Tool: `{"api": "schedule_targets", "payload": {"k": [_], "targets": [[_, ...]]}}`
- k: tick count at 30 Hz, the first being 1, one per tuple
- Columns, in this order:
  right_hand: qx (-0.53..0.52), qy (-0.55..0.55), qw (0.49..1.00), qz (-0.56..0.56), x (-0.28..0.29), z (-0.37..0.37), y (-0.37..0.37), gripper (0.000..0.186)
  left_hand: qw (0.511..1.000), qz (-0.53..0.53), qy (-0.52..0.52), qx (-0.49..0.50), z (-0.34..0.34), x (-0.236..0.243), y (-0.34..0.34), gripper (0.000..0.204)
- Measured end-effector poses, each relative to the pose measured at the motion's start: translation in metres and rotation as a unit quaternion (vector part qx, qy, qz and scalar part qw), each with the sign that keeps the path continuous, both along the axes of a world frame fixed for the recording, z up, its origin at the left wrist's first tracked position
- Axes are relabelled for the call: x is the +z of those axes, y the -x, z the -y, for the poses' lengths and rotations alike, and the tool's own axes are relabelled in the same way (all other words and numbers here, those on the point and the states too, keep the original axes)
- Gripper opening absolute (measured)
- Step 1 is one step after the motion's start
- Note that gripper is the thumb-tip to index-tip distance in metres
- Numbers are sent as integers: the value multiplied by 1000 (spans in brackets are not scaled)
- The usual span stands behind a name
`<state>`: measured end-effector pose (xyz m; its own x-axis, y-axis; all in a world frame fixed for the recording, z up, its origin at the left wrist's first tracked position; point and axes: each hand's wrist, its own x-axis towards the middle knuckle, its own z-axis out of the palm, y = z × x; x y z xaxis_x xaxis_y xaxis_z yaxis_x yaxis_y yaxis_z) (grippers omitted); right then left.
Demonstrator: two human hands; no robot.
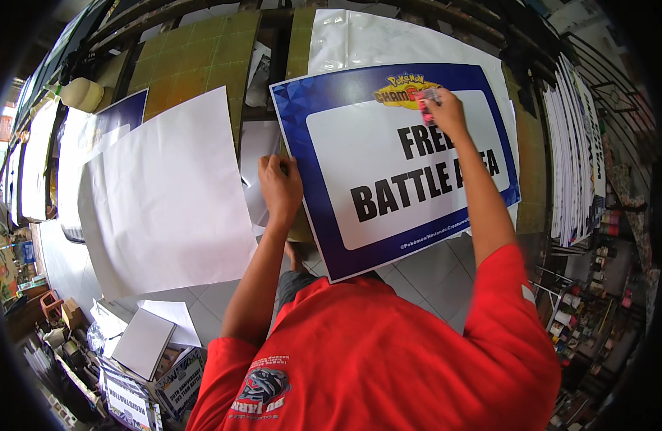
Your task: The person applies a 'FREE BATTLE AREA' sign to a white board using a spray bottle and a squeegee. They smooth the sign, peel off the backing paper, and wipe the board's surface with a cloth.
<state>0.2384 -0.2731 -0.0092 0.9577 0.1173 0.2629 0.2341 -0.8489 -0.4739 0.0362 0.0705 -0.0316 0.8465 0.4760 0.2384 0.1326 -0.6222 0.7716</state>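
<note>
The shirt (417, 345) is smooth red cloth with loose folds. Its left chest bears a grey-blue animal figure with white lettering, upside down in this view. Below it extends a floor (424, 284) of pale square tiles. At lower left, a flat grey-white panel (143, 343) leans over small signs (126, 395) printed in bold capitals.

The left hand (279, 188) is at the left edge of the sign (388, 161), fingers curled inward; whether they grip the edge cannot be told. The sign is a flat rectangle, ahead and to the right of the body. Its surface is white with rounded inner corners, within a deep blue border faceted at the corners. Two lines of heavy black capitals fill the white field; the right forearm covers part of them. A small white line of print follows the near border.

Left of the sign lies a large blank white sheet (166, 194), matte and slightly rippled. To the far right stands a stack of thin panels (572, 151), edges outward.

The right hand (446, 115) has its fingers closed around a pink tool (427, 113), motion-blurred, over the yellow lettered emblem (388, 95) near the sign's far edge. Beyond, a glossy, creased white film (388, 39) overlies green-yellow boards (201, 61).
</note>
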Motion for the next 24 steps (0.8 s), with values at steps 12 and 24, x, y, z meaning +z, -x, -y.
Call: {"api": "schedule_targets", "payload": {"k": [12,24], "targets": [[60,-21,997,-52,3,-160,63,23,1000,-4,20,5,-3,-4,1,14],[145,-81,980,-109,7,-262,103,20,993,36,108,22,-6,-15,2,16]]}}
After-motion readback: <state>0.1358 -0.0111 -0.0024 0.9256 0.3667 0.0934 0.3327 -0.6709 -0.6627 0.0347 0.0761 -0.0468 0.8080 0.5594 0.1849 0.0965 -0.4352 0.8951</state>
